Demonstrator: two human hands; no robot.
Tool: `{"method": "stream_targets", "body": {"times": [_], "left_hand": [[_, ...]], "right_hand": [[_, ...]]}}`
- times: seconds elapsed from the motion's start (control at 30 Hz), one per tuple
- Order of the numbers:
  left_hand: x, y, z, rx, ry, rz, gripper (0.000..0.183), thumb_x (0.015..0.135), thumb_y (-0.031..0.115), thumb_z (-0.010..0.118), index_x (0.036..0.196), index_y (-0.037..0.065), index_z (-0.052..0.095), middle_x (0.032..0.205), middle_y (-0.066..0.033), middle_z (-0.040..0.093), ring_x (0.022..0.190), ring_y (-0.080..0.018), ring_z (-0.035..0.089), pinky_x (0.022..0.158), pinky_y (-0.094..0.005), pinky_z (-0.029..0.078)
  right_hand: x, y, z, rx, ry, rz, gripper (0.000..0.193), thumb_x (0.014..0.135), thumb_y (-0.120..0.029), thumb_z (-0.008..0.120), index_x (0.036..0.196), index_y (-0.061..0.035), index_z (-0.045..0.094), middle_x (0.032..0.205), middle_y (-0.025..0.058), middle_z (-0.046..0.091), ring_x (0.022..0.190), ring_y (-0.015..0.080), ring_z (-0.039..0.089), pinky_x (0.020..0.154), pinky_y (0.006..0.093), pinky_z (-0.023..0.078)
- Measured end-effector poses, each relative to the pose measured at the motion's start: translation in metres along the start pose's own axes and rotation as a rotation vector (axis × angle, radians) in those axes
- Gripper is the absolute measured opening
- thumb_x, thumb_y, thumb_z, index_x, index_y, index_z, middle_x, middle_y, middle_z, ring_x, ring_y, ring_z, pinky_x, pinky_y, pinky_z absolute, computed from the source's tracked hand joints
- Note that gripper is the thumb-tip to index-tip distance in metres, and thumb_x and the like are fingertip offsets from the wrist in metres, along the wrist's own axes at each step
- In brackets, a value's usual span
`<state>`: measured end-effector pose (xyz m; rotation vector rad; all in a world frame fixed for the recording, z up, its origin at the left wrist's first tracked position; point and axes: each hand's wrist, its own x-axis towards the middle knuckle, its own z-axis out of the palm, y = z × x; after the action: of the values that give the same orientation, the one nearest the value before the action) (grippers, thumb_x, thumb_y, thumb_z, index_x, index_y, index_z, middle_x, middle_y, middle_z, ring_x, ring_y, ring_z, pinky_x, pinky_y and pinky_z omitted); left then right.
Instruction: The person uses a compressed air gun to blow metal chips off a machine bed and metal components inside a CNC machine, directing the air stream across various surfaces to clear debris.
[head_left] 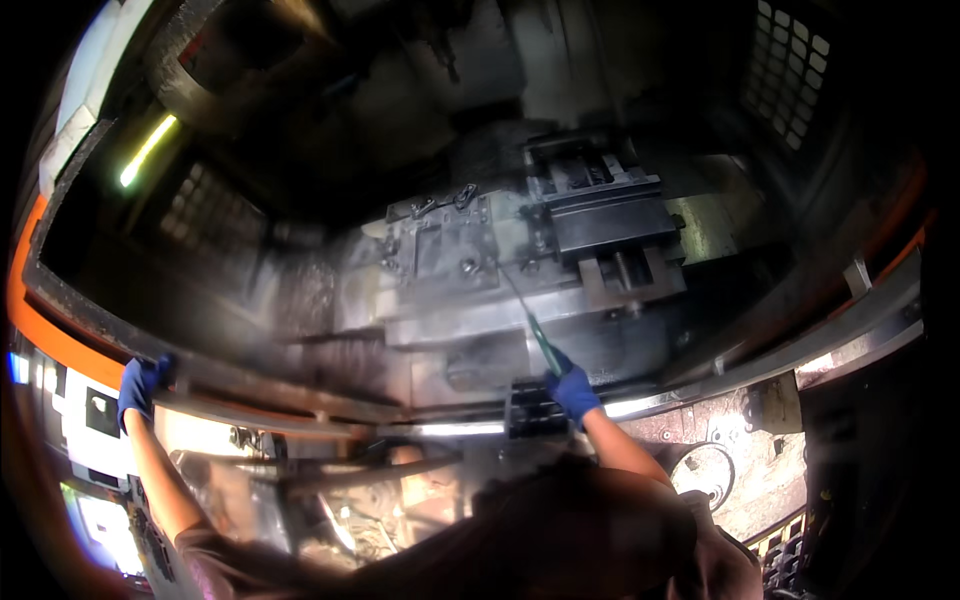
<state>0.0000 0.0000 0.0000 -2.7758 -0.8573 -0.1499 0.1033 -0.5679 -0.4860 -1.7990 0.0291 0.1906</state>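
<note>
One orange-edged machine enclosure (pixel 60 343) surrounds a metal table (pixel 425 329) bearing a dark vise (pixel 612 224) and a bolted plate (pixel 465 238). The left hand (pixel 145 385) is at the enclosure's near edge (finger closure I cannot tell); the blue-gloved right hand (pixel 573 391) grips a thin green-handled rod (pixel 542 345) angled toward the plate.

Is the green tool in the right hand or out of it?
In: the blue-gloved right hand is closed around the near end of the green tool.

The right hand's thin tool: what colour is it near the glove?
The thin tool is green there, in the head view.
</note>
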Motion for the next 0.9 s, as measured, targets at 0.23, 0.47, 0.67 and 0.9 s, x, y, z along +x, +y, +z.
{"method": "stream_targets", "body": {"times": [0.23, 0.47, 0.67, 0.9], "left_hand": [[-0.026, 0.045, -0.007, 0.049, 0.029, -0.098, 0.052, 0.085, 0.045, 0.05, 0.053, 0.008, 0.068, 0.053, -0.0071, 0.063, 0.054, -0.022, 0.064, 0.064, -0.0346, 0.049], [-0.025, 0.05, -0.005, 0.128, 0.074, -0.079, 0.056, 0.085, 0.049, 0.048, 0.052, 0.008, 0.068, 0.054, -0.0067, 0.064, 0.055, -0.0202, 0.064, 0.065, -0.0342, 0.05], [-0.021, 0.036, -0.003, 0.179, 0.135, -0.07, 0.061, 0.083, 0.058, 0.045, 0.056, 0.008, 0.069, 0.059, -0.012, 0.065, 0.067, -0.0306, 0.067, 0.071, -0.0386, 0.05], [-0.03, 0.042, 0.002, 0.166, 0.235, -0.085, 0.063, 0.084, 0.059, 0.046, 0.057, 0.006, 0.068, 0.059, -0.0161, 0.063, 0.067, -0.0338, 0.066, 0.07, -0.0402, 0.05]], "right_hand": [[0.037, -0.011, 0.003, -0.119, 0.051, -0.014, 0.05, 0.082, -0.014, 0.058, 0.132, -0.0169, 0.051, 0.107, 0.0193, 0.064, 0.099, 0.0348, 0.062, 0.082, 0.0365, 0.049], [0.063, -0.035, 0.023, -0.149, 0.06, 0.055, 0.047, 0.083, -0.013, 0.056, 0.129, -0.0177, 0.054, 0.11, 0.0183, 0.064, 0.1, 0.0347, 0.062, 0.082, 0.0361, 0.049], [0.067, -0.041, 0.026, -0.16, 0.048, 0.036, 0.048, 0.081, -0.012, 0.058, 0.129, -0.0167, 0.054, 0.109, 0.0174, 0.064, 0.097, 0.0319, 0.063, 0.081, 0.0357, 0.049], [0.02, -0.018, -0.006, 0.128, 0.048, 0.02, 0.052, 0.082, -0.007, 0.061, 0.132, -0.0127, 0.051, 0.095, 0.0107, 0.065, 0.078, 0.0166, 0.057, 0.071, 0.0294, 0.048]]}}
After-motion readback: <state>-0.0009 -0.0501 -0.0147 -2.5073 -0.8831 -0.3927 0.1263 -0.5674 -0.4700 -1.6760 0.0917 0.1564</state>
